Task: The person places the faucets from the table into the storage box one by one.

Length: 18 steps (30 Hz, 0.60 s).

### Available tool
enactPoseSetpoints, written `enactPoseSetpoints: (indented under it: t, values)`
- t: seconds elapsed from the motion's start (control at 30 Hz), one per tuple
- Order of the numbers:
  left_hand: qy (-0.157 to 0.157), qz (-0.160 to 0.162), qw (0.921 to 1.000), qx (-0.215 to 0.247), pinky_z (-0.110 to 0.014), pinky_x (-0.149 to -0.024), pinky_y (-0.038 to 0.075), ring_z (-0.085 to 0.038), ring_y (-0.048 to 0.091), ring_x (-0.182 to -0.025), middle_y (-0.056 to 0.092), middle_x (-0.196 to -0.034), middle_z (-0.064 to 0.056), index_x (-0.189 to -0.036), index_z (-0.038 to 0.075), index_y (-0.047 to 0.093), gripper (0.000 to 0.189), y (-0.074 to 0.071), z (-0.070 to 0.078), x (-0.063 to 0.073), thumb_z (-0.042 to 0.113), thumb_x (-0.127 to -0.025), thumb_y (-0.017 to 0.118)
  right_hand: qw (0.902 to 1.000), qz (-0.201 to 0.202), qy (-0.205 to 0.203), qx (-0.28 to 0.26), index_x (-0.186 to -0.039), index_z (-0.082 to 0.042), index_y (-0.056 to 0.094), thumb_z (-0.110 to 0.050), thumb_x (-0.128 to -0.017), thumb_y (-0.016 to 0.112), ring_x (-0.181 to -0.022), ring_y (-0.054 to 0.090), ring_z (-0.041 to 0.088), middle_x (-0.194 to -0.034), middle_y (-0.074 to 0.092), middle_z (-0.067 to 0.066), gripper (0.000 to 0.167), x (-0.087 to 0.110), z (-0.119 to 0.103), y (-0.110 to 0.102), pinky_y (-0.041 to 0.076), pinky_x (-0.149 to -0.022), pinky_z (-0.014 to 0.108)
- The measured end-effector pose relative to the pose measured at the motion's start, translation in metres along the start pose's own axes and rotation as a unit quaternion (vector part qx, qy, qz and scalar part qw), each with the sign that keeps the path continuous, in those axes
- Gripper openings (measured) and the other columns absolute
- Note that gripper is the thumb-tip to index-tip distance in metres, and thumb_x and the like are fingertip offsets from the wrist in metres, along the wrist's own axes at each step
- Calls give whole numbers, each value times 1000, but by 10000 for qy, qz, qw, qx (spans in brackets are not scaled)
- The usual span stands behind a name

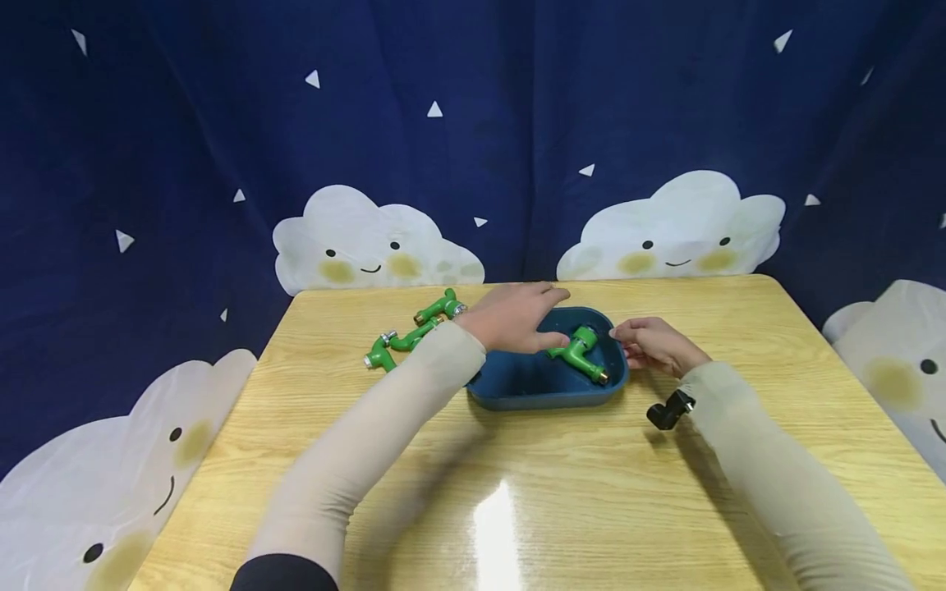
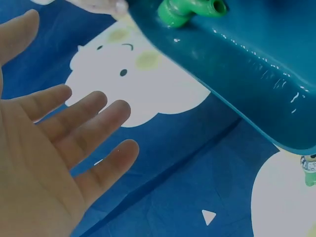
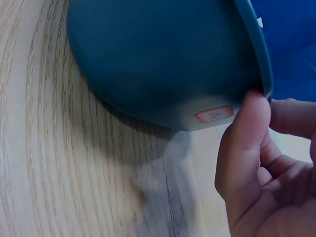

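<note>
A dark blue plastic tray (image 1: pixel 547 400) stands on the table with a green tap (image 1: pixel 580 355) lying in its right part. My right hand (image 1: pixel 654 345) pinches the tray's right rim between thumb and fingertips; the right wrist view shows the thumb (image 3: pixel 252 121) against the rim beside a small red-bordered label (image 3: pixel 215 114). Over the tray's left back part my left hand (image 1: pixel 517 316) is spread, holding nothing. In the left wrist view its fingers (image 2: pixel 94 131) are straight and apart from the tray wall (image 2: pixel 207 81).
Several green taps (image 1: pixel 421 332) lie on the wooden table (image 1: pixel 591 492) left of the tray, partly behind the left forearm. A black wrist camera (image 1: pixel 670 410) sticks out from the right sleeve. A dark blue curtain (image 1: pixel 510 123) with white clouds hangs behind the table.
</note>
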State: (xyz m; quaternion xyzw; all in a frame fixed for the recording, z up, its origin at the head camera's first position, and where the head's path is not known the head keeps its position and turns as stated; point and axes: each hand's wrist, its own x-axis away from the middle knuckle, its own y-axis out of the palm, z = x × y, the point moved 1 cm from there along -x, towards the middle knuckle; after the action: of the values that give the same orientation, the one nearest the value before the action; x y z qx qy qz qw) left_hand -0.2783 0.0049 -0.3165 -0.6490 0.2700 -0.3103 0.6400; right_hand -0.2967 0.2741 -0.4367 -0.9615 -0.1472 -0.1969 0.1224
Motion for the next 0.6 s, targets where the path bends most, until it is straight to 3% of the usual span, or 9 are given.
enactPoseSetpoints:
  t: [0.4, 0.6]
  values:
    - [128, 433, 9989, -81, -36, -104, 50, -21, 57, -128, 52, -148, -6, -148, 12, 46, 65, -5, -12, 48, 49, -96, 59, 10000, 55, -23, 3, -120, 3, 50, -21, -103, 50, -64, 61, 2, -76, 60, -7, 29, 0, 2, 0, 56, -63, 19]
    - [77, 661, 9977, -99, -38, -102, 51, -23, 59, -126, 55, -144, -7, -146, 11, 48, 64, 2, -24, 81, 46, -95, 62, 9999, 98, -26, 3, -119, 2, 51, -21, -103, 51, -64, 60, 2, -76, 60, -7, 29, -1, 2, 3, 56, -62, 19]
